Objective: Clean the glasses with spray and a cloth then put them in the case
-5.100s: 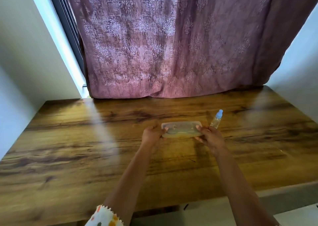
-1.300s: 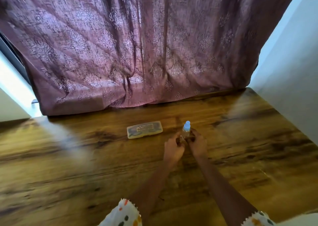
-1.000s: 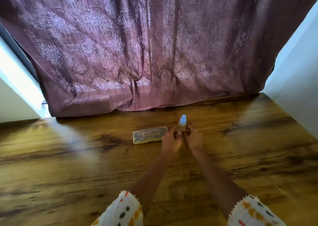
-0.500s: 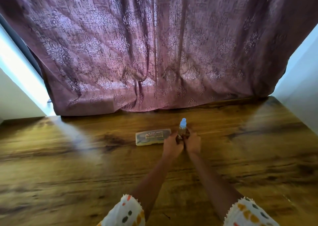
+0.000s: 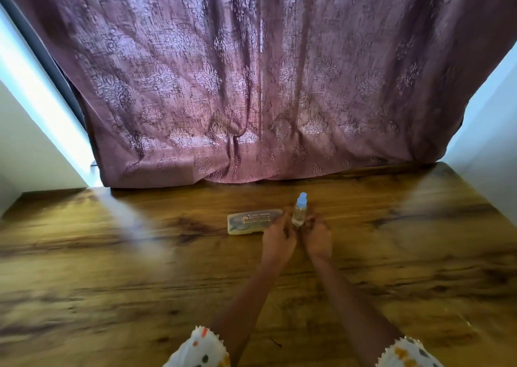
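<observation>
A small clear spray bottle (image 5: pixel 299 211) with a pale blue cap stands upright on the wooden table (image 5: pixel 112 268). My left hand (image 5: pixel 278 239) and my right hand (image 5: pixel 317 236) meet at its base, with fingers curled against its lower part from either side. The translucent glasses case (image 5: pixel 251 222) lies flat just left of the bottle, its lid closed, and a dark shape shows through it. My left fingertips are close to the case's right end. No cloth is visible.
A mauve patterned curtain (image 5: pixel 251 87) hangs down to the table's back edge, just behind the bottle. White walls (image 5: pixel 492 131) close in on both sides. Bare wood stretches left, right and toward me.
Five seconds ago both hands held the case; it now lies on the table and both hands are at the bottle. Over the last second the hands barely moved; only the view shifted.
</observation>
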